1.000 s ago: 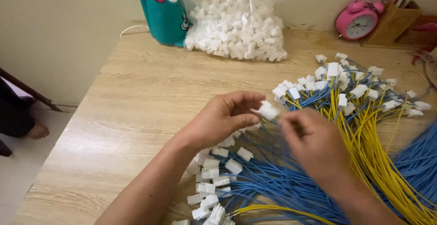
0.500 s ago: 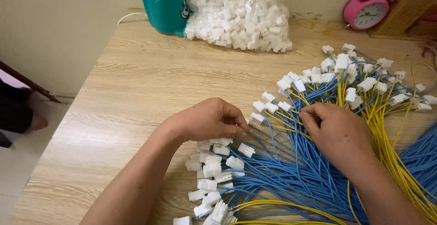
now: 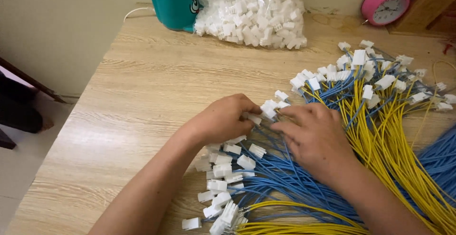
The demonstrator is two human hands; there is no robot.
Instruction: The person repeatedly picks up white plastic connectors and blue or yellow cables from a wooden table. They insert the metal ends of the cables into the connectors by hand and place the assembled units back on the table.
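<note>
The white connector (image 3: 269, 109) is a small blocky plastic plug on blue wires (image 3: 285, 178), sitting between both hands' fingertips. Its wires trail back toward the person. The left hand (image 3: 223, 119) pinches it, fingers together; the right hand (image 3: 316, 137) rests half-spread beside it.

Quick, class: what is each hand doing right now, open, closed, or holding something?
Left hand: closed, fingertips pinching a white connector.
Right hand: loosely open, fingers resting on the blue wires; a grip cannot be told.
</note>
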